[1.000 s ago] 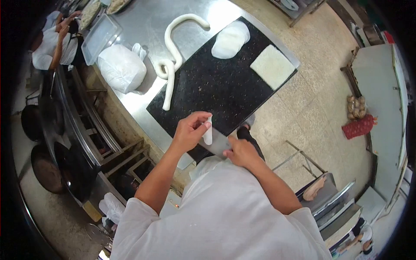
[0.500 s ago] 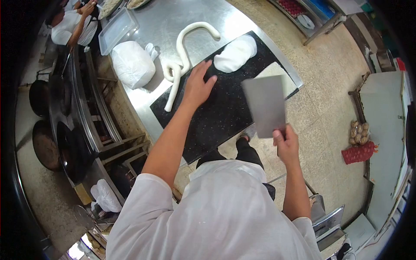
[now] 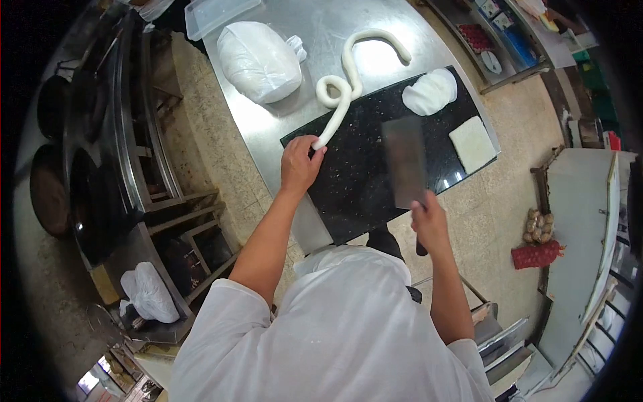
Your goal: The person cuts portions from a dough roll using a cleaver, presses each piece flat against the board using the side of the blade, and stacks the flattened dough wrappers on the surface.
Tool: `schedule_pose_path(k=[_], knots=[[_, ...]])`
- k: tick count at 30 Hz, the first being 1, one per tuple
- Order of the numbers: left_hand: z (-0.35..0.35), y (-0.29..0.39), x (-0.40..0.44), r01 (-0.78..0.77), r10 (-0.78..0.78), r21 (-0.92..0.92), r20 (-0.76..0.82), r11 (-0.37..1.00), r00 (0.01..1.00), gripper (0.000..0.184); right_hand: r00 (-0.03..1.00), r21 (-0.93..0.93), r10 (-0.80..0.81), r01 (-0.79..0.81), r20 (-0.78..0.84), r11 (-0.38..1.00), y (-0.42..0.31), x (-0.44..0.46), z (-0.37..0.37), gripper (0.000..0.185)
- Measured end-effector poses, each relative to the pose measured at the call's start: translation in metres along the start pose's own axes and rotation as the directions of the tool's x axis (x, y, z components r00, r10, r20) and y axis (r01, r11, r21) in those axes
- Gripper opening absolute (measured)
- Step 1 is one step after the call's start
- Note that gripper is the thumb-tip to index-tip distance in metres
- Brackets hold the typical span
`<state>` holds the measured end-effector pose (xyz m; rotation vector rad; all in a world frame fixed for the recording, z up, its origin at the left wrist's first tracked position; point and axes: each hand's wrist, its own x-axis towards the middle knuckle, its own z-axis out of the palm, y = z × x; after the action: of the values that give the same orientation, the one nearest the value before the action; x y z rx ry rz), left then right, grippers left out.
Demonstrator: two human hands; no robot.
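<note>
My left hand (image 3: pixel 301 163) has its fingers closed on the lower end of a long white dough rope (image 3: pixel 349 67), at the left corner of a black stone slab (image 3: pixel 365 161). The rope loops once and curves away over the steel table. In my right hand (image 3: pixel 430 221) is the handle of a wide cleaver (image 3: pixel 404 157), its blurred blade over the middle of the slab. A white rounded piece (image 3: pixel 431 92) and a square white cloth (image 3: pixel 473 145) lie on the slab's right part.
A full white plastic bag (image 3: pixel 261 63) and a clear plastic box (image 3: pixel 218 15) stand on the steel table (image 3: pixel 305 224). Dark woks (image 3: pixel 52 191) are at the left. A red net sack (image 3: pixel 537 254) sits on the floor at right.
My left hand has gone from above the slab to the dough rope's end and closed on it. The cleaver stays in my right hand, shifted slightly left. The whole view has turned.
</note>
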<state>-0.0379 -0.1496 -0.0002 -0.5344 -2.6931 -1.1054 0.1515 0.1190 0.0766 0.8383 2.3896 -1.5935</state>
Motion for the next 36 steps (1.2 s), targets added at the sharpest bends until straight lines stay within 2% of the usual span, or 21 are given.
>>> schedule_pose_path(k=[1, 2, 5, 7, 8, 11, 13, 14, 16, 17, 19, 21, 23, 24, 26, 28, 30, 31, 32, 34, 36], knots=[[-0.001, -0.004, 0.000, 0.005, -0.004, -0.038, 0.031, 0.999, 1.000, 0.028, 0.963, -0.321, -0.268, 0.253, -0.005, 0.913, -0.015, 0.000, 0.015, 0.012], [-0.002, -0.006, 0.000, 0.006, -0.004, -0.055, 0.030, 0.998, 1.000, 0.028, 0.861, -0.598, -0.502, 0.445, 0.082, 0.666, -0.030, 0.002, 0.030, 0.011], [-0.005, -0.010, 0.004, -0.121, 0.121, -0.069, -0.006, 0.990, 0.993, 0.027, 0.870, -0.663, -0.459, 0.451, 0.178, 0.598, -0.086, 0.004, 0.069, 0.009], [-0.009, -0.009, 0.005, -0.112, 0.109, 0.035, 0.078, 0.993, 0.991, 0.024, 0.938, -0.745, -0.227, 0.346, 0.263, 0.570, -0.101, 0.013, 0.086, 0.011], [-0.011, -0.008, 0.004, -0.120, 0.117, 0.026, 0.088, 0.992, 0.989, 0.024, 0.943, -0.748, -0.219, 0.332, 0.251, 0.575, -0.095, 0.016, 0.087, 0.011], [-0.018, -0.006, 0.012, -0.046, 0.058, -0.099, 0.123, 0.994, 0.991, 0.020, 0.940, -0.680, -0.217, 0.342, 0.265, 0.648, -0.068, 0.026, 0.080, 0.012], [-0.027, 0.001, 0.016, 0.076, -0.053, -0.222, 0.110, 0.972, 0.993, 0.014, 0.939, -0.654, -0.185, 0.336, 0.291, 0.678, -0.049, 0.009, 0.060, 0.016], [-0.031, 0.004, 0.020, 0.058, -0.030, -0.235, 0.123, 0.970, 0.992, 0.014, 0.948, -0.658, -0.179, 0.313, 0.265, 0.685, -0.040, 0.000, 0.048, 0.016], [-0.042, 0.010, 0.014, -0.015, -0.019, 0.084, 0.393, 0.996, 0.919, 0.024, 0.967, -0.578, -0.088, 0.216, 0.240, 0.787, -0.019, -0.033, 0.029, 0.017], [-0.040, 0.020, 0.006, -0.131, 0.052, 0.130, 0.487, 0.983, 0.872, 0.035, 0.982, -0.497, -0.053, 0.138, 0.182, 0.857, -0.008, -0.049, 0.018, 0.017], [-0.030, 0.050, -0.015, -0.342, 0.147, 0.105, 0.761, 0.934, 0.632, 0.036, 0.998, -0.355, -0.001, 0.024, 0.065, 0.935, 0.009, -0.080, -0.003, 0.019], [-0.004, 0.059, -0.053, -0.699, 0.466, 0.031, 0.724, 0.714, 0.509, 0.045, 1.000, -0.288, 0.014, -0.011, 0.006, 0.957, 0.030, -0.106, -0.027, 0.021], [0.022, 0.076, -0.061, -0.673, 0.472, 0.009, 0.706, 0.740, 0.528, 0.053, 0.987, -0.003, -0.012, 0.012, -0.163, 1.000, 0.056, -0.118, -0.049, 0.026], [0.035, 0.085, -0.060, -0.642, 0.484, -0.029, 0.683, 0.766, 0.547, 0.065, 0.984, 0.016, -0.005, 0.008, -0.178, 1.000, 0.054, -0.113, -0.059, 0.026], [0.056, 0.104, -0.048, -0.662, 0.436, -0.033, 0.777, 0.749, 0.454, 0.074, 0.912, 0.162, -0.162, 0.238, -0.378, 0.958, 0.041, -0.096, -0.086, 0.026], [0.072, 0.117, -0.034, -0.707, 0.509, -0.071, 0.745, 0.704, 0.432, 0.073, 0.830, 0.346, -0.148, 0.378, -0.539, 0.859, 0.035, -0.039, -0.087, 0.023], [0.083, 0.129, -0.029, -0.732, 0.497, -0.047, 0.764, 0.680, 0.412, 0.070, 0.844, 0.408, -0.049, 0.308, -0.534, 0.860, 0.054, 0.026, -0.085, 0.023], [0.088, 0.132, -0.027, -0.730, 0.486, -0.020, 0.759, 0.683, 0.433, 0.069, 0.899, 0.586, 0.199, 0.075, -0.390, 0.807, 0.066, 0.056, -0.084, 0.025], [0.089, 0.135, -0.024, -0.729, 0.476, 0.011, 0.751, 0.684, 0.458, 0.068, 0.888, 0.714, 0.415, -0.158, -0.200, 0.682, 0.074, 0.071, -0.083, 0.026], [0.091, 0.137, -0.019, -0.720, 0.465, 0.024, 0.749, 0.693, 0.473, 0.067, 0.882, 0.719, 0.429, -0.167, -0.198, 0.675, 0.077, 0.068, -0.081, 0.026], [0.091, 0.132, -0.019, -0.606, 0.438, -0.062, 0.750, 0.793, 0.496, 0.067, 0.870, 0.716, 0.460, -0.207, -0.177, 0.667, 0.082, 0.047, -0.070, 0.027]])
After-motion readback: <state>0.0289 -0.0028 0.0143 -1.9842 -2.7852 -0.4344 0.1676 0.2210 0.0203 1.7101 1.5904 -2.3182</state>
